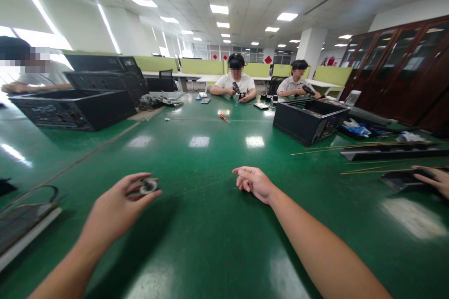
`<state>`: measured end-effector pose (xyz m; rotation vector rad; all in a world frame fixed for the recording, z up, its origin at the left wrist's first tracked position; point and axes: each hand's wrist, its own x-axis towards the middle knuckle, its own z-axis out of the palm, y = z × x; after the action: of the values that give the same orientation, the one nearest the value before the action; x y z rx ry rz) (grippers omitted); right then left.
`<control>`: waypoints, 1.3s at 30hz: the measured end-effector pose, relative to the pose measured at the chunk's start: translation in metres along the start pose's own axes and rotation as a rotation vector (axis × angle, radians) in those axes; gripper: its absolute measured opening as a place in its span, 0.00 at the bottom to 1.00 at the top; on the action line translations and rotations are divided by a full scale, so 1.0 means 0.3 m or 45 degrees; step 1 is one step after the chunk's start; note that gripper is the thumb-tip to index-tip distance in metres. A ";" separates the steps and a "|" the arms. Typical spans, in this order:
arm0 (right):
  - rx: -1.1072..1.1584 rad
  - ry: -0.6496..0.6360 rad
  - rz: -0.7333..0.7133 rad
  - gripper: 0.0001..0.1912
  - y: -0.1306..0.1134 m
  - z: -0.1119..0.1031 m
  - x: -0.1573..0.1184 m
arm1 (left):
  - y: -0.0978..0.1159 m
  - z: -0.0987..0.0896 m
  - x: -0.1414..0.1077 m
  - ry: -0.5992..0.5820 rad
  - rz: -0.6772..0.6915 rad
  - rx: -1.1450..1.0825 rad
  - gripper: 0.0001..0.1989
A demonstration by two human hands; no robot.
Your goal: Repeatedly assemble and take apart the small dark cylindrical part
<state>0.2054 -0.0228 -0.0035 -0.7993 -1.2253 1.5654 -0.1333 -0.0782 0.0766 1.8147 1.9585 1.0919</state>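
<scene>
In the head view my left hand (pixel 117 205) is raised over the green table at the left. Its thumb and fingers grip a small round part (pixel 149 186) with a pale rim and a dark centre. What kind of part it is, I cannot make out. My right hand (pixel 255 181) hovers above the middle of the table, palm turned inward. The index finger points left while the other fingers are loosely curled, and nothing shows in them.
An orange screwdriver (pixel 223 117) lies far ahead on the green table (pixel 210 243). Black computer cases stand at left (pixel 80 111) and right (pixel 308 121). Thin rods (pixel 372 168) and a co-worker's hand (pixel 435 178) are at the right edge. Several people sit around.
</scene>
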 end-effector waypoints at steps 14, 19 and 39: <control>-0.659 0.239 -0.264 0.25 0.039 0.003 0.022 | 0.148 0.532 0.115 -0.334 0.753 -0.193 0.15; -0.825 0.280 -0.284 0.20 0.033 0.026 0.008 | 0.142 0.536 0.108 -0.248 0.760 -0.187 0.19; -0.935 0.272 -0.356 0.10 0.053 0.001 0.015 | 0.163 0.541 0.079 -0.256 0.882 -0.269 0.08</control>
<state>0.1991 -0.0192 -0.0184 -1.1562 -1.6842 0.7636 0.0027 -0.0029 0.0049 2.4266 1.0617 1.1692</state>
